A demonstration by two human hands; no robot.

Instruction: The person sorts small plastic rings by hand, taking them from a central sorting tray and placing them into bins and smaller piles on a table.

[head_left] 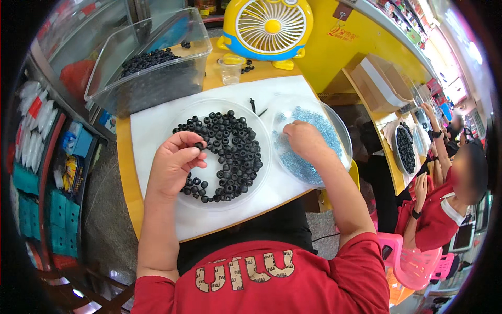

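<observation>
My left hand (pixel 175 165) rests on the left side of a clear round dish (pixel 209 201) and pinches one small black ring (pixel 198 145) between thumb and fingertips. The dish holds several black rubber rings (pixel 232 152) heaped toward its right half. My right hand (pixel 304 140) lies palm down inside a second clear dish (pixel 342 131) filled with tiny blue parts (pixel 321 123); its fingers curl into them and hide whatever they touch. Both dishes sit on a white mat (pixel 151 125) over a yellow table.
A clear bin (pixel 104 78) of black rings stands at the back left. A small plastic cup (pixel 231 70) and a yellow desk fan (pixel 269 26) stand behind the mat. Two loose black pins (pixel 256 107) lie between the dishes. Another person in red sits at the right.
</observation>
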